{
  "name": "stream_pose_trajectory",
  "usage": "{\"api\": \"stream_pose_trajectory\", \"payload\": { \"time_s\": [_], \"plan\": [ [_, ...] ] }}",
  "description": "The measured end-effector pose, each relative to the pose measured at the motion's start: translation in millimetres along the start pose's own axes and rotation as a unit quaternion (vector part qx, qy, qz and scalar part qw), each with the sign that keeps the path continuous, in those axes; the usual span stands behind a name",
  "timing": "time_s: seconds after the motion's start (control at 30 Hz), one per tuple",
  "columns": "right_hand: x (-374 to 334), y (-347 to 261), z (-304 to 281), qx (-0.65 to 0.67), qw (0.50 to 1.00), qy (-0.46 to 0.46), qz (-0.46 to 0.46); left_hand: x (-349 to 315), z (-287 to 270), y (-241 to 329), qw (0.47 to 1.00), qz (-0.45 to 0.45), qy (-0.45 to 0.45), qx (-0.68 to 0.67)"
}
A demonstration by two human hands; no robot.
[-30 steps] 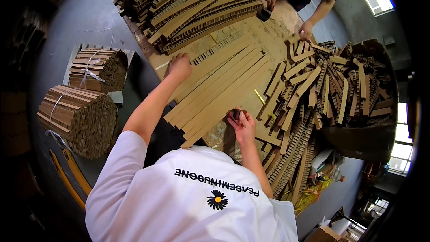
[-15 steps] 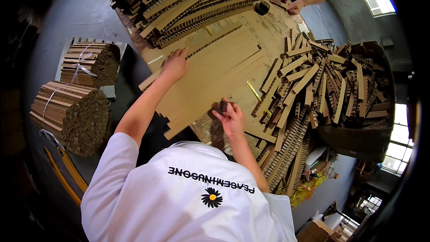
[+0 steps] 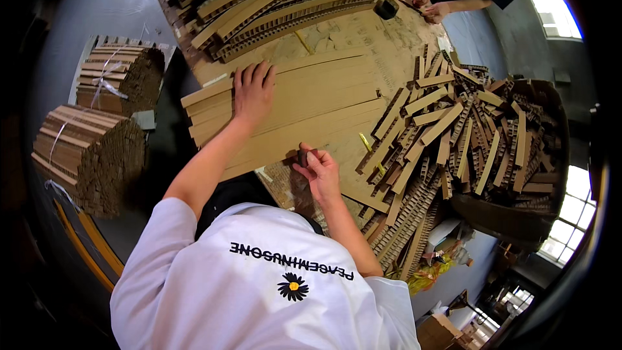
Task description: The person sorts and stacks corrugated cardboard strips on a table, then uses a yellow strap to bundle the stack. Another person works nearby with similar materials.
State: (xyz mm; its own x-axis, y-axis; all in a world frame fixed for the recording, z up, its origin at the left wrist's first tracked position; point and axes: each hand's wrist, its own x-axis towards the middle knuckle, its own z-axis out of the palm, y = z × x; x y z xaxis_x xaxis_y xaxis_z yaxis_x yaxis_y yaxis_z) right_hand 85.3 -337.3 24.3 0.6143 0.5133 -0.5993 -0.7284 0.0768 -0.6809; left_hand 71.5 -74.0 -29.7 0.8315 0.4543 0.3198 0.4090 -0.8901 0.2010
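Flat brown honeycomb-cardboard strips point(image 3: 304, 105) lie side by side on the table, forming a panel in front of me. My left hand point(image 3: 254, 94) rests on the far left part of that panel, fingers stretched out and a little apart. At the panel's near edge, my right hand point(image 3: 320, 174) is closed on a small dark block point(image 3: 302, 156), pinched between thumb and fingers. Its exact kind is too small to make out.
A tall stack of cardboard strips point(image 3: 285, 10) fills the far side, with a black object point(image 3: 386, 8) by its end. Loose offcuts point(image 3: 453, 129) heap up on the right. Tied bundles point(image 3: 71, 146) sit at left. Another person's hands point(image 3: 429, 3) work at the far right.
The far strip, tilted to show its ribbed edge before, now lies flat with the others. The strips' left ends look more even. My right hand moved slightly left with the dark block.
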Motion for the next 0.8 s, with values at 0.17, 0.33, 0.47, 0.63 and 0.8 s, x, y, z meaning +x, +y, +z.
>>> {"api": "stream_pose_trajectory", "payload": {
  "time_s": [0.17, 0.33, 0.47, 0.63, 0.8],
  "plan": [
    [7, -18, -9, -0.162, 0.986, -0.003, 0.038, 15, -19, -16, 0.998, 0.006, -0.049, -0.035],
    [30, -123, 11, -0.342, 0.932, 0.036, -0.114, 16, -10, -14, 0.990, -0.023, 0.002, -0.138],
    [135, -178, 35, -0.406, 0.884, -0.009, -0.232, 20, -18, -12, 0.992, -0.033, 0.012, -0.120],
    [228, -183, 49, -0.480, 0.793, -0.182, -0.327, 23, -23, -10, 0.985, -0.072, 0.008, -0.156],
    [241, -190, 50, -0.541, 0.732, -0.233, -0.342, 29, -28, -11, 0.977, -0.109, -0.020, -0.181]
  ]
}}
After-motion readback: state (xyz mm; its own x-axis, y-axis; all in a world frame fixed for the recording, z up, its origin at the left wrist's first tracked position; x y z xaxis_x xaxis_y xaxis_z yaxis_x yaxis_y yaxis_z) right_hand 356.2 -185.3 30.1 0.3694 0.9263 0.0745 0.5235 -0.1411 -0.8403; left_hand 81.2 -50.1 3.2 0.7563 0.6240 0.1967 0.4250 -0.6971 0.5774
